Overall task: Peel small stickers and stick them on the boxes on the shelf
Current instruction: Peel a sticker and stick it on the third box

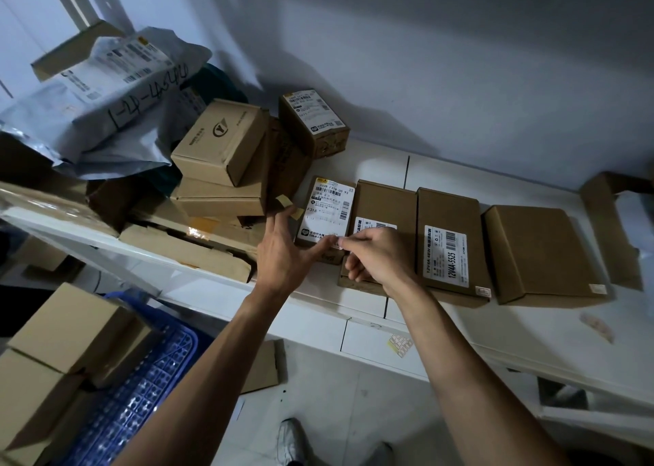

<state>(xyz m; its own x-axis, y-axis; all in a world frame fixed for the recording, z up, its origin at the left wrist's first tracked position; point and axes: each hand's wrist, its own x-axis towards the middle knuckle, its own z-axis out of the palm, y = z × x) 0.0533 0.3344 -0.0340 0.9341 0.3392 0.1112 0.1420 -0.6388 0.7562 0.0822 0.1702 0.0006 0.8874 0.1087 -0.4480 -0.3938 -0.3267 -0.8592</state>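
Four flat cardboard boxes lie in a row on the white shelf (442, 182). The leftmost box (327, 210) carries a large shipping label. My left hand (283, 249) and my right hand (375, 256) meet at this box's near edge, thumbs and fingertips pinching a small pale sticker (338, 244) between them. The second box (385, 203) is partly hidden under my right hand. The third box (449, 242) has a barcode label and a small sticker at its near corner. A small sticker also sits at the near corner of the fourth box (541, 253).
A sticker sheet (400, 345) and a pale strip (598, 325) lie on the shelf's front part. Stacked boxes (219, 147) and grey mailer bags (106, 87) crowd the left. A blue crate (141, 395) and more boxes (67, 331) stand on the floor.
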